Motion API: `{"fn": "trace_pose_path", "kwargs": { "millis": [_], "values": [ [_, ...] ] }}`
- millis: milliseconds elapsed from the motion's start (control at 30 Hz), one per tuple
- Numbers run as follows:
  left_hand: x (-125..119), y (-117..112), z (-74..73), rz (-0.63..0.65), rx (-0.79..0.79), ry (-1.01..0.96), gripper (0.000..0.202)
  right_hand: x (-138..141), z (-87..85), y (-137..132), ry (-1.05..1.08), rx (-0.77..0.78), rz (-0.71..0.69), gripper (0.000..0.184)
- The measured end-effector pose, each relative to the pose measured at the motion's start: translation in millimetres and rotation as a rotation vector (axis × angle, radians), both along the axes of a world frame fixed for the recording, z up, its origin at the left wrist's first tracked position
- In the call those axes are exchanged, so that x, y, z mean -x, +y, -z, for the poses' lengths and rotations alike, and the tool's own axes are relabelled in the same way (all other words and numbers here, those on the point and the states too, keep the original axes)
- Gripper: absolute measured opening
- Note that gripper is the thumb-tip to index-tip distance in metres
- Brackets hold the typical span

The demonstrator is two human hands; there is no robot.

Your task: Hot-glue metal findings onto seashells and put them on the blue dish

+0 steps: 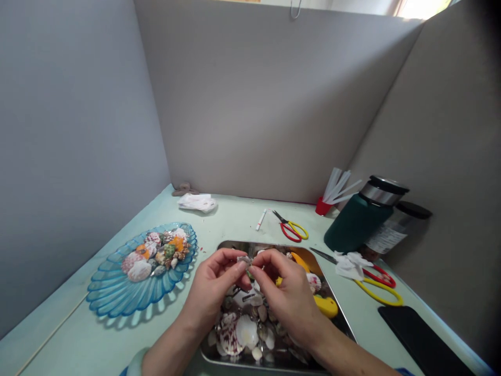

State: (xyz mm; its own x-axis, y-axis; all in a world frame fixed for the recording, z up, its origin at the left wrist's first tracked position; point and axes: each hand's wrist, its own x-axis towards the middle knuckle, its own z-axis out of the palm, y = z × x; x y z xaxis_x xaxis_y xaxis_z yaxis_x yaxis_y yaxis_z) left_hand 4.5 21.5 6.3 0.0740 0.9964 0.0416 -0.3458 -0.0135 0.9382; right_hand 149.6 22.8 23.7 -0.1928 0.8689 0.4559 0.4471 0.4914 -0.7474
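Note:
My left hand (pixel 221 277) and my right hand (pixel 282 284) meet over a metal tray (pixel 276 369), fingertips nearly touching. Between the thumb and finger of my left hand is a small greyish shell-like piece (pixel 244 259), partly hidden by the fingers. The fingers of my right hand are pinched together against its right end; whether they hold something separate, I cannot tell. Under the hands the tray holds many shells, among them a white scallop shell (pixel 246 332) and a purple-speckled shell (pixel 229 334). A yellow object (pixel 326 306) lies in the tray beside my right wrist, partly covered.
On the left stands a blue scalloped plate (pixel 129 300) with shells on it. Small scissors (pixel 293 230) and a white marker (pixel 261 220) lie behind the tray. To the right are larger scissors (pixel 378 295), crumpled tissue (pixel 350 265), a green bottle (pixel 358 222) and a black phone (pixel 420 337).

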Motion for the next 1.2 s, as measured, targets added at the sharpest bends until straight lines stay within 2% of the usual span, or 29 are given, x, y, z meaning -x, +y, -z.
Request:
{"fn": "trace_pose_path", "kwargs": {
  "millis": [467,1200],
  "values": [
    [0.2,-0.8,-0.6,0.008,-0.017,-0.039,0.019,-1.0,-0.3,-0.9,0.026,-0.003,-0.019,0.008],
    [-0.7,-1.8,-3.6,-0.006,-0.010,0.035,0.015,-1.6,1.4,-2.6,0.000,-0.063,0.002,0.008]
  ]
}}
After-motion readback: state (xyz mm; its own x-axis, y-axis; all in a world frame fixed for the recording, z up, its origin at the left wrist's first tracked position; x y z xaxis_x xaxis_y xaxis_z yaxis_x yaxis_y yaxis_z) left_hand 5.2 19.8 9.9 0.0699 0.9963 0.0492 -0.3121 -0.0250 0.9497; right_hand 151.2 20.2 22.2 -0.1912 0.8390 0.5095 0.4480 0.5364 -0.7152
